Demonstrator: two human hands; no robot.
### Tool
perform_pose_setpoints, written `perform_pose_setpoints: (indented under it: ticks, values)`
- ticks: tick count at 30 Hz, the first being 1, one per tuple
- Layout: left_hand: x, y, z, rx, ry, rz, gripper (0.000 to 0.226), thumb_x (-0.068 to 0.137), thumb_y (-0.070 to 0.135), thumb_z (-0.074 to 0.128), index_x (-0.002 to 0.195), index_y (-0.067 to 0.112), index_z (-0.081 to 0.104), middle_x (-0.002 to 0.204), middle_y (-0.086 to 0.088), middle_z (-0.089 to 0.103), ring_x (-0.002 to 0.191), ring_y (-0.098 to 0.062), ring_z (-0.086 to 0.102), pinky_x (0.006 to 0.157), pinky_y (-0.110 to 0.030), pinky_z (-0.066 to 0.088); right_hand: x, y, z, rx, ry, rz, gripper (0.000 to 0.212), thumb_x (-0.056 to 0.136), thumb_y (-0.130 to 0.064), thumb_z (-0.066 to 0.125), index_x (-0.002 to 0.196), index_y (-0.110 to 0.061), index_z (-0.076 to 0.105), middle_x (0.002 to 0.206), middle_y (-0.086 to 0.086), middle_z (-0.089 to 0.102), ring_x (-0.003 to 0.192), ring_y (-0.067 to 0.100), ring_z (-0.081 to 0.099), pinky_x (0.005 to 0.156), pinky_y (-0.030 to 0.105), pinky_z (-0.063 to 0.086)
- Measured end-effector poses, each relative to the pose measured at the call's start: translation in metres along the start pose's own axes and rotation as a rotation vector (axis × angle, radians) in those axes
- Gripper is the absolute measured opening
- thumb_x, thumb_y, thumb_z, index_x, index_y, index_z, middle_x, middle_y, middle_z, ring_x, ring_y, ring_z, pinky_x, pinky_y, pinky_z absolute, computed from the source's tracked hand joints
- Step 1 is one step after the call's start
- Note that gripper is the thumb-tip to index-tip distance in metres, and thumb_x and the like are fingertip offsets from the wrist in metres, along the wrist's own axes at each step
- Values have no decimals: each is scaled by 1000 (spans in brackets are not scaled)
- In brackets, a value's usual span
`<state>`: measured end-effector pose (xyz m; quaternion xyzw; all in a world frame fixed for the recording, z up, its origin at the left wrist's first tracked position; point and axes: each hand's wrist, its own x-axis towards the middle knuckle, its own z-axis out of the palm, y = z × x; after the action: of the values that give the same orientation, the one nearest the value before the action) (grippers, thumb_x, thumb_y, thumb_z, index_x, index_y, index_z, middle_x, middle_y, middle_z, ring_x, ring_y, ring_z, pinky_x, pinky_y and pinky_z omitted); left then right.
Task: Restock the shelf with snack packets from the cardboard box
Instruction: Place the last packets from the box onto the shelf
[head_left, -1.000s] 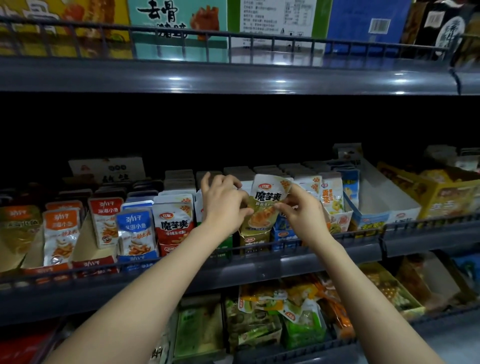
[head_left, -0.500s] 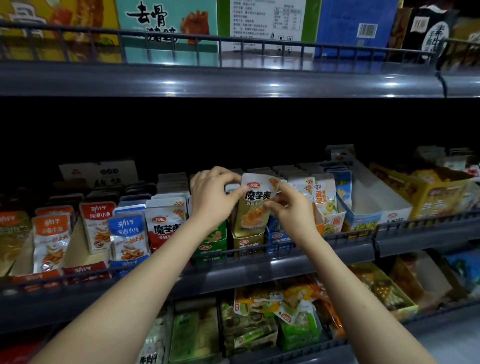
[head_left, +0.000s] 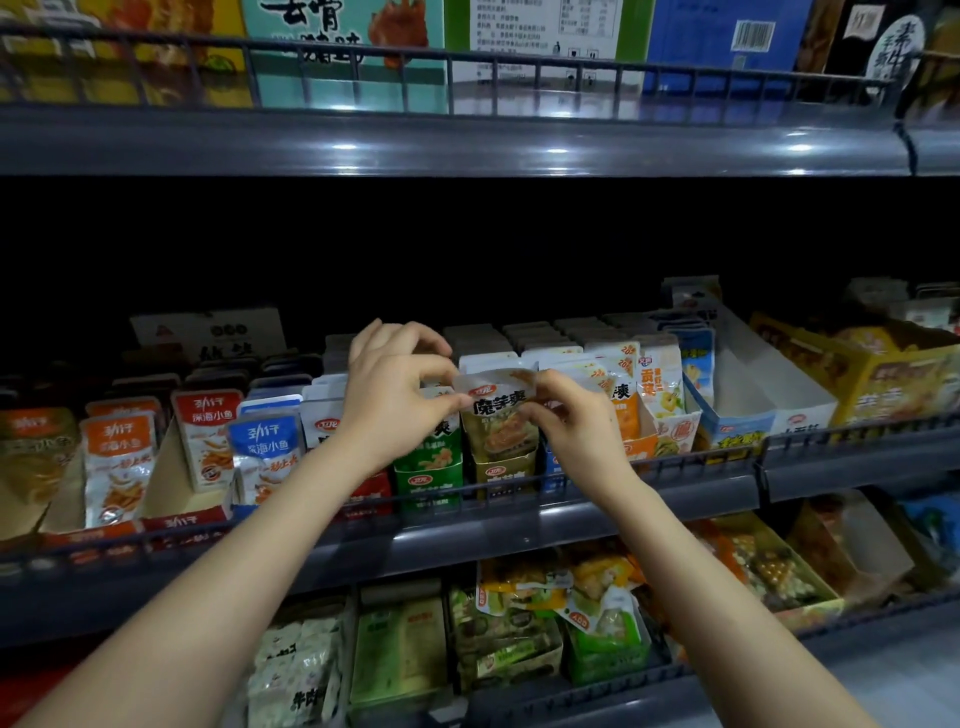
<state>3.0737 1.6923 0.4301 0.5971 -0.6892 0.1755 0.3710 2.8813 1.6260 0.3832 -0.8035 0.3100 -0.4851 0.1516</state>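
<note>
The snack packet (head_left: 500, 421) now sits lower than half a second ago, sunk further into its yellow box (head_left: 503, 475) at the front of the middle shelf (head_left: 519, 525), just right of a green box (head_left: 428, 470). The left hand (head_left: 395, 400) pinches the packet's upper left corner between thumb and forefinger, its other fingers curled above. The right hand (head_left: 571, 426) pinches the packet's right edge. Both forearms reach up from below.
</note>
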Motion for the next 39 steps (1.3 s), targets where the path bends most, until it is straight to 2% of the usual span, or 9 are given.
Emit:
perform_pose_setpoints:
  ticks: [7, 13, 17, 19, 23, 28, 31, 35, 39]
  values:
    - [-9, -5, 8, 6, 7, -113, 29, 77, 43, 74, 99, 23, 74, 109, -4, 64, 108, -31, 53, 96, -44, 33, -3, 9, -1, 157, -5, 213, 30, 90, -4, 61, 77, -29, 52, 76, -8, 65, 76, -1, 65, 70, 18, 53]
    - [-43, -32, 8, 242, 21, -230, 38, 87, 39, 59, 113, 13, 69, 113, -13, 66, 108, -34, 58, 109, -52, 28, -10, 20, 7, 53, 49, 322, 29, 89, -9, 64, 71, -21, 46, 70, -3, 66, 73, 17, 65, 71, 43, 55]
    - [-47, -35, 10, 331, -84, -159, 45, 84, 39, 51, 120, 15, 65, 116, -12, 66, 110, -34, 59, 108, -51, 26, -14, 19, 23, -129, -3, 360, 5, 90, -16, 64, 94, -17, 61, 86, 1, 70, 83, 19, 65, 70, 34, 53]
    - [-47, -36, 8, 349, -107, -141, 45, 85, 39, 53, 122, 15, 63, 117, -12, 65, 111, -34, 58, 107, -50, 24, -12, 19, 23, -105, -28, 407, 13, 89, -20, 64, 102, -17, 63, 87, 0, 70, 83, 18, 65, 71, 34, 53]
    - [-46, -37, 9, 348, -93, -106, 43, 84, 33, 63, 123, 15, 62, 117, -12, 64, 110, -35, 57, 105, -53, 29, -3, 6, 19, 100, 120, 465, 18, 89, -34, 65, 95, -17, 65, 81, 0, 70, 74, 13, 64, 66, 30, 50]
    - [-47, -37, 10, 342, -75, -94, 47, 80, 28, 72, 124, 14, 62, 116, -13, 64, 108, -36, 57, 101, -49, 27, 1, -3, 26, -27, 154, 433, 25, 92, -31, 61, 73, -16, 58, 61, -7, 54, 58, 12, 51, 58, 30, 40]
    - [-46, -39, 10, 347, -73, -91, 43, 83, 34, 61, 121, 14, 63, 114, -13, 65, 106, -36, 57, 99, -48, 28, -3, -4, 16, -30, 162, 380, 11, 90, -27, 64, 89, -15, 65, 75, -9, 62, 69, 9, 57, 64, 28, 46]
    - [-44, -37, 10, 310, -86, -112, 48, 84, 42, 44, 116, 14, 66, 112, -12, 66, 103, -35, 59, 97, -48, 32, -30, -5, -1, -38, 459, 258, 9, 91, -16, 63, 99, -18, 65, 83, -18, 61, 76, 0, 59, 66, 11, 45]
    - [-32, -21, 13, 237, -6, -70, 51, 87, 43, 39, 112, 10, 68, 108, -15, 67, 101, -36, 61, 100, -45, 31, -35, 18, -19, 92, 480, 425, 21, 98, -20, 51, 117, -19, 60, 99, -20, 59, 91, -6, 55, 77, 7, 41]
